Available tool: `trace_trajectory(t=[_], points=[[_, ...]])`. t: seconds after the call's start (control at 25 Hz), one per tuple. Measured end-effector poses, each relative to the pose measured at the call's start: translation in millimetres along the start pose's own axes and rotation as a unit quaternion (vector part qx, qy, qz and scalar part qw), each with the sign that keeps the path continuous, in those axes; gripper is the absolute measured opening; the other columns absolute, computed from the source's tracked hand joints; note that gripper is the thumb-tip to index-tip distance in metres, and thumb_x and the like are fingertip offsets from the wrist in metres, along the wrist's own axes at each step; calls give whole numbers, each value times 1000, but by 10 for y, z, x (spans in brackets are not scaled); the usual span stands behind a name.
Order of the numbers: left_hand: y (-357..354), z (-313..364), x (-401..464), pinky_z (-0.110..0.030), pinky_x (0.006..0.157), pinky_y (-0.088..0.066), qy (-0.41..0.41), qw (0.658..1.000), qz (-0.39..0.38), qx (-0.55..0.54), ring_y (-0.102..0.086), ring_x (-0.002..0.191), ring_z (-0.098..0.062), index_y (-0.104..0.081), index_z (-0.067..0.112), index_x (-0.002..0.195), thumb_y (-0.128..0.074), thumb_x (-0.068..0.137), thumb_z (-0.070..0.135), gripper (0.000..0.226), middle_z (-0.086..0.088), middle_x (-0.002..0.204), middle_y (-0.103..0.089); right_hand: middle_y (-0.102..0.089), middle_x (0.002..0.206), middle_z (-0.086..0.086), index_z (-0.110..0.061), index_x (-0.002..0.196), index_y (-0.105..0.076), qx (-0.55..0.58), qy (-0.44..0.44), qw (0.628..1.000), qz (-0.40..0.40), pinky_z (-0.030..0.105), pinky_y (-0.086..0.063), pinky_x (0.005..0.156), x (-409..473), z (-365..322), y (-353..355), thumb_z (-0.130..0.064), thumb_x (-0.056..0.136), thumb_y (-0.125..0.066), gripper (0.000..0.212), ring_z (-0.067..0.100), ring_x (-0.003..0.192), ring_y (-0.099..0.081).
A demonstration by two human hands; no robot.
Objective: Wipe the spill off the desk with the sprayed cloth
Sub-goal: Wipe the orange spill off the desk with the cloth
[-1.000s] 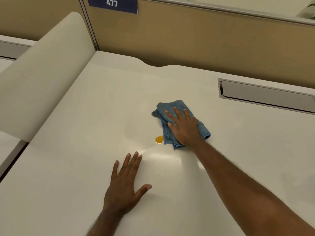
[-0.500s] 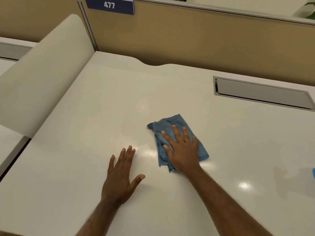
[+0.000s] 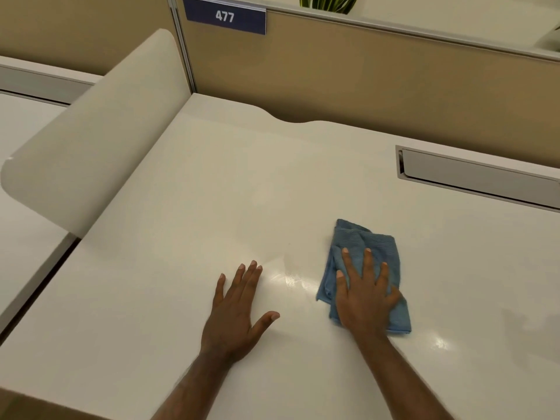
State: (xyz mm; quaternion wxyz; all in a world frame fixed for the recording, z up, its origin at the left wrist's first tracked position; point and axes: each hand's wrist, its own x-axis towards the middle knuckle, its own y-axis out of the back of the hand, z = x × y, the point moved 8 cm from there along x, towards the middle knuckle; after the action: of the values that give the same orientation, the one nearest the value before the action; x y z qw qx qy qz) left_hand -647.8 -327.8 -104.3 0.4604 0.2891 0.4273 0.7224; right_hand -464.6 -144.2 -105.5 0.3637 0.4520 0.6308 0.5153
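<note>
A folded blue cloth point(image 3: 375, 241) lies flat on the white desk point(image 3: 212, 192), right of centre. My right hand point(image 3: 365, 294) presses palm-down on its near half, fingers spread. My left hand point(image 3: 239, 307) rests flat on the bare desk to the left of the cloth, fingers apart, holding nothing. Between the two hands the desk surface shows a wet, glossy sheen point(image 3: 291, 280). No yellow spill is visible.
A tan partition point(image 3: 378, 83) with a blue "477" label point(image 3: 225, 16) runs along the back. A grey cable tray slot point(image 3: 475, 177) is set into the desk at back right. A curved beige side panel point(image 3: 91, 131) borders the left edge.
The cloth under my right hand slid toward me over the small yellow spot, then to the right. The yellow spot is no longer visible. My left hand stayed flat on the desk.
</note>
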Motion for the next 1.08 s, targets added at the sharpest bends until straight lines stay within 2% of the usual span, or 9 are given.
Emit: trace_trajectory(t=[0.12, 0.2, 0.28, 0.4, 0.48, 0.6, 0.84, 1.0, 1.08], points=[[6, -16, -2, -42, 120, 2, 1, 1000, 3, -9, 5, 148, -5, 0, 28, 152, -18, 89, 74, 80, 9, 162, -6, -13, 162, -1, -51, 146, -7, 0, 32, 999, -40, 64, -18, 106, 1, -626, -167, -55, 95, -27, 55, 34, 145, -12], [39, -21, -1, -42, 120, 0, 12, 999, 19, -41, 3, 148, -4, -3, 27, 152, -18, 89, 74, 80, 7, 161, -9, 1, 163, -3, -52, 145, 0, -1, 104, 992, -77, 66, -8, 108, 40, -1142, -276, -59, 95, -20, 55, 34, 147, 0], [95, -70, -17, -43, 121, -2, 43, 995, 55, -77, -2, 148, -8, -7, 22, 153, -17, 88, 73, 83, 4, 161, -12, 7, 163, -3, -51, 146, -1, -10, 171, 980, -98, 67, 0, 109, 7, -1485, -342, -62, 94, -19, 56, 35, 147, 7], [160, -231, -107, -38, 121, -2, 99, 982, 100, -124, -9, 149, -13, -13, 18, 153, -18, 86, 75, 87, 5, 160, -12, 1, 163, -2, -50, 146, -9, -25, 235, 967, -92, 66, 1, 109, -214, -1555, -358, -62, 93, -23, 57, 37, 147, 3], [164, -265, -162, -37, 121, -1, 91, 982, 100, -134, -10, 149, -15, -14, 19, 153, -19, 87, 75, 87, 4, 161, -14, -12, 162, -2, -48, 145, -18, -29, 244, 967, -62, 66, -9, 110, -394, -1394, -322, -59, 92, -29, 56, 37, 147, -10], [127, -213, -202, -37, 121, 2, 59, 987, 77, -127, -6, 149, -12, -9, 25, 153, -19, 88, 74, 82, 4, 162, -13, -20, 160, -4, -47, 144, -25, -26, 187, 982, -28, 64, -20, 108, -478, -911, -262, -56, 90, -34, 55, 34, 146, -18], [44, 39, -291, -42, 120, 3, 13, 994, 39, -106, 0, 149, -9, -3, 27, 153, -18, 90, 70, 78, 5, 163, -8, -23, 160, 1, -43, 145, -30, -62, -16, 998, 5, 66, -25, 105, -330, 570, 130, -53, 90, -33, 56, 36, 145, -20], [-42, 193, -423, -42, 120, 4, 9, 994, 29, -101, 2, 148, -7, -2, 29, 153, -18, 90, 71, 77, 8, 163, -7, -25, 159, 4, -40, 145, -33, -35, -115, 992, 32, 69, -26, 102, -398, 1453, 348, -43, 91, -54, 58, 39, 142, -22], [-84, 250, -504, -42, 120, 4, 14, 995, 31, -94, 3, 148, -6, -3, 28, 153, -17, 90, 71, 77, 8, 163, -6, -25, 159, 5, -41, 146, -29, -38, -149, 988, 34, 69, -28, 99, -477, 1787, 438, -43, 92, -53, 60, 40, 141, -23]])
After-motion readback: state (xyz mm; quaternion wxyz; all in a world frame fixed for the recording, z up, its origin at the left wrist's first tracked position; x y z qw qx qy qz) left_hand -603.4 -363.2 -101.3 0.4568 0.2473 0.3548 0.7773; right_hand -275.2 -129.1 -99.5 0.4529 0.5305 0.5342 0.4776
